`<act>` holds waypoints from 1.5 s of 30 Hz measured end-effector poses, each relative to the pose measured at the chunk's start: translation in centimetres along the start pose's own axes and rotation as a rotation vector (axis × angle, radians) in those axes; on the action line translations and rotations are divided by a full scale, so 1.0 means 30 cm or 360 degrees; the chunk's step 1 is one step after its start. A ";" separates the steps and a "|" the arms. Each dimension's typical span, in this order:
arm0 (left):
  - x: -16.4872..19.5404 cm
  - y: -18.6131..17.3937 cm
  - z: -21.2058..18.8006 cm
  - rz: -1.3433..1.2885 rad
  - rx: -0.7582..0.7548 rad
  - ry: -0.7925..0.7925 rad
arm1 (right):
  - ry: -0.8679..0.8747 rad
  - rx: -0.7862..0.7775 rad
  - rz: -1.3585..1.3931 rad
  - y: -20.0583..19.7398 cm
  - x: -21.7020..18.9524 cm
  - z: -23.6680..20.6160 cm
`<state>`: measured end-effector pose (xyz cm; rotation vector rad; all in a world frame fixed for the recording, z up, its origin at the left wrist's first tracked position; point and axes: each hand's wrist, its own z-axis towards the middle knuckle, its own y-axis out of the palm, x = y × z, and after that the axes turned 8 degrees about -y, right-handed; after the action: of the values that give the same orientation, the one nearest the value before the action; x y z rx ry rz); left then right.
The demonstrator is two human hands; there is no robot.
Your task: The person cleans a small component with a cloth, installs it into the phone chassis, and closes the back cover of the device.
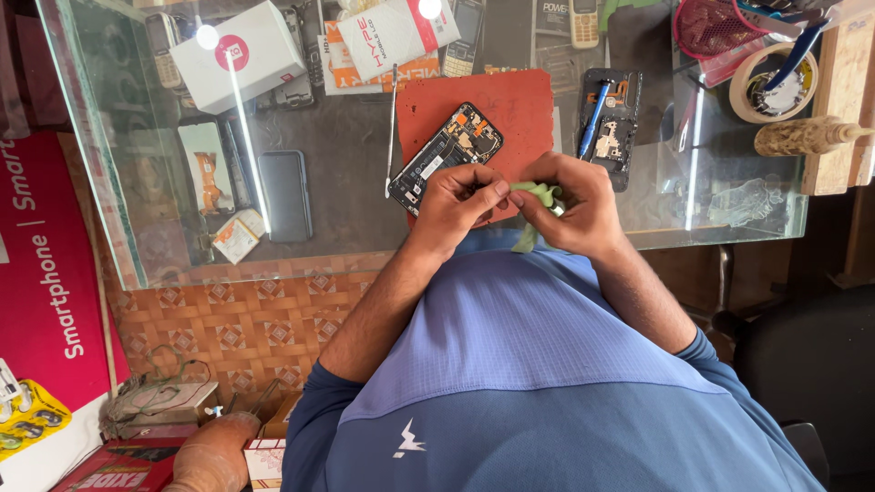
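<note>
My left hand [456,202] and my right hand [576,205] meet over the near edge of a red work mat [519,100] on a glass counter. Both pinch a light green strip [538,193] that hangs down between them toward my blue shirt. A small shiny piece [557,210] shows at my right fingertips; what it is cannot be told. Just beyond my left hand, an opened phone [447,153] with its back removed and circuit board showing lies tilted on the mat.
A thin metal pry tool [392,128] lies left of the mat. Right of it sits another opened phone body [609,132] with a blue screwdriver [592,118] on it. A white box [239,55], tape roll [770,87], red basket [713,27] and wooden block [843,100] stand farther out.
</note>
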<state>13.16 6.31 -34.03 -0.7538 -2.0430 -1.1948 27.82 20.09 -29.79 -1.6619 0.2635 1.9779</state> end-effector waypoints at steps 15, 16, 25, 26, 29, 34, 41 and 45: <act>0.027 0.015 -0.017 -0.0085 0.0074 -0.0235 | -0.0485 -0.0094 -0.0472 -0.002 -0.006 -0.017; 0.029 0.013 -0.018 -0.0089 0.0061 -0.0236 | -0.0524 -0.0113 -0.0491 -0.007 -0.005 -0.020; 0.009 0.025 -0.024 -0.0165 0.0223 -0.0147 | 0.0200 0.0070 0.0330 0.032 0.017 -0.034; 0.005 0.030 -0.023 -0.0178 0.0229 -0.0143 | 0.0104 0.0072 0.0106 0.031 0.018 -0.034; 0.008 0.024 -0.035 -0.0188 0.0240 -0.0132 | -0.0145 0.0094 -0.0395 0.038 0.002 -0.027; 0.043 -0.004 -0.061 -0.0314 -0.0049 -0.0070 | -0.0227 0.0109 -0.0496 0.046 -0.043 -0.007; 0.078 0.018 -0.101 -0.0082 -0.0277 0.0053 | -0.0181 0.0020 -0.0334 0.061 -0.086 0.024; 0.096 0.031 -0.118 0.0083 -0.0264 0.0092 | -0.0152 -0.0013 -0.0252 0.062 -0.084 0.036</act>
<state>12.91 3.97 -30.01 -0.8360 -1.8831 -1.3526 26.19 18.35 -27.49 -1.5379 0.0862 1.9348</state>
